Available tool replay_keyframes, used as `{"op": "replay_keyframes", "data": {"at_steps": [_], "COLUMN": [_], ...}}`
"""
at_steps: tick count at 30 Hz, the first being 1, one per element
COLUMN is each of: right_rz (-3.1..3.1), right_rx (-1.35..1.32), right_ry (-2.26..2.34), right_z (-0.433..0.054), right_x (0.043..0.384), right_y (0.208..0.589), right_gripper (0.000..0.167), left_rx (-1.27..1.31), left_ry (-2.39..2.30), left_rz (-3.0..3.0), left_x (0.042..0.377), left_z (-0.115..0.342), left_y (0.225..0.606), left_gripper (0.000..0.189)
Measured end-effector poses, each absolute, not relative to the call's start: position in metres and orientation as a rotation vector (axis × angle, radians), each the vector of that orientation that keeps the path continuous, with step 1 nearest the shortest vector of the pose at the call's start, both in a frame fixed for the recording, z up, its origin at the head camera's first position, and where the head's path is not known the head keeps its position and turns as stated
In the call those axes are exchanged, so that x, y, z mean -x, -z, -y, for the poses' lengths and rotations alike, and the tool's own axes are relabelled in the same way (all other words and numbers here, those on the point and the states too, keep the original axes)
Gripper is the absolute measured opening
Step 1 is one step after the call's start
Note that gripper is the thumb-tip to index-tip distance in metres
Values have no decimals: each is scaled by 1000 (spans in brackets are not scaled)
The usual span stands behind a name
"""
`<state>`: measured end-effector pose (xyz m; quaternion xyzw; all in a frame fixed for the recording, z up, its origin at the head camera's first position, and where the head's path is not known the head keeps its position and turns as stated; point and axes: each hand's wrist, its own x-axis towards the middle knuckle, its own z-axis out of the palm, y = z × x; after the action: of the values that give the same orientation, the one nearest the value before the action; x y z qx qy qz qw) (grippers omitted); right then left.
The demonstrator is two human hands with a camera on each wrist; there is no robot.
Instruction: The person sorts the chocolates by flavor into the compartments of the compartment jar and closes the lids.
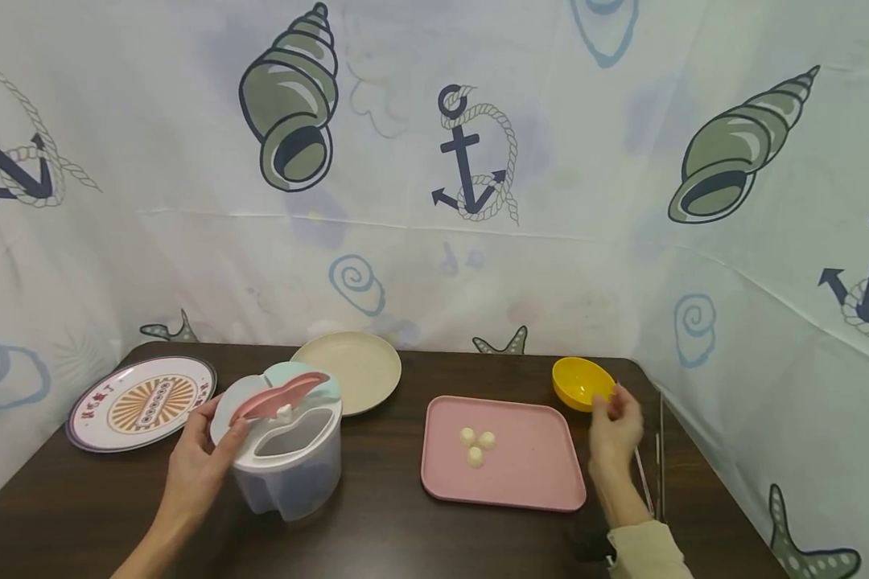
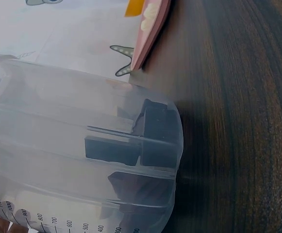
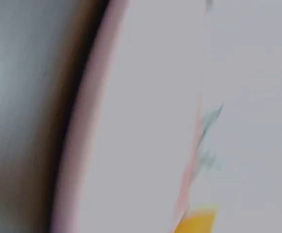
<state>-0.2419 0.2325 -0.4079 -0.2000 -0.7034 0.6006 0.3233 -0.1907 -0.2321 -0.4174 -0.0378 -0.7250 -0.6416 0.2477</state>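
Note:
My left hand (image 1: 201, 454) grips a clear food storage container (image 1: 297, 474) by its upper left side, thumb near the lid. The lid has white and pale green sections, a pink flap (image 1: 278, 396) and one uncovered opening. In the left wrist view the container's wall (image 2: 58, 160) carries printed measuring marks, and dark shapes show through it. My right hand (image 1: 615, 438) pinches the right rim of a yellow bowl (image 1: 575, 382), thumb and forefinger at the edge. Beside it, a pink tray (image 1: 529, 458) bears three small cream-coloured balls (image 1: 475, 456). The right wrist view is blurred.
A round white plate with a printed sunburst (image 1: 94, 426) lies at the left of the dark table (image 1: 376, 539). Behind the container is a cream plate (image 1: 369, 362). Thin metal bars (image 1: 661, 466) lie by the right edge. Patterned cloth (image 1: 586, 161) hangs around the table.

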Motion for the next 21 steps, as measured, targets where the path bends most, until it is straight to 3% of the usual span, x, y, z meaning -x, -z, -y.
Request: {"op": "replay_keyframes", "data": {"at_steps": [6,11,16,21], "right_rz": [1920,2077,2163,2192], "right_rx": [102,-209,-286,-389], "right_ry": [-2312,-2636,-2750,-2864], "right_z": [-93,-3,32,34], "right_x": [248,251,255,256], "right_y": [387,381,375,373], "right_gripper": [39,50,61,54], "left_rx": [204,264,280,259], "left_ry": [1837,1852,1838,1770], "left_rz": [1920,1898,1911,1970], "left_x": [190,190,190,187], "left_z": [235,238,237,239], "left_y": [416,420,422,420], "left_gripper": [39,42,42,38]}}
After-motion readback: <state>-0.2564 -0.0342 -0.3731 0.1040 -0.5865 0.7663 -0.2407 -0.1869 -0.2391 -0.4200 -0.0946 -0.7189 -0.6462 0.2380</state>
